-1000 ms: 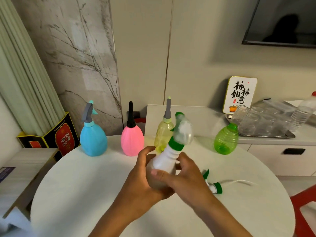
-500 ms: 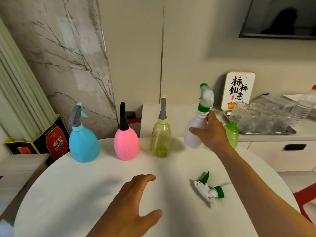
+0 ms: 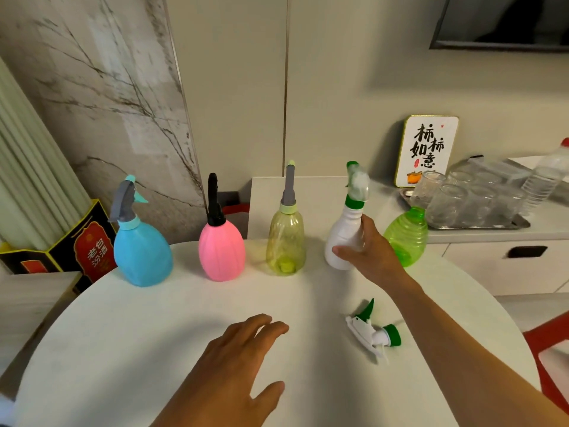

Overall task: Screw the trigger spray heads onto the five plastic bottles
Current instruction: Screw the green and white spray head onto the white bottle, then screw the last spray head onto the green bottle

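Note:
A row of bottles stands at the far side of the round white table (image 3: 123, 349): a blue bottle (image 3: 142, 254), a pink bottle (image 3: 221, 251) and a yellow bottle (image 3: 286, 241), each with a spray head on. My right hand (image 3: 368, 254) grips the white bottle (image 3: 341, 238), which stands upright in the row with its green-collared head on. Behind my hand sits a green bottle (image 3: 406, 235) with an open neck. A loose white and green spray head (image 3: 372, 331) lies on the table. My left hand (image 3: 234, 368) hovers open over the table's near part.
A counter behind the table holds a metal tray (image 3: 520, 224) of upturned glasses, a sign with characters (image 3: 426, 151) and a water bottle (image 3: 545, 177). A black and red box (image 3: 89, 245) stands at left. A red chair (image 3: 548, 349) is at the right edge.
The white bottle went from both hands near me to the row beside the yellow bottle, carried by my right hand. My left hand let go and dropped towards the table.

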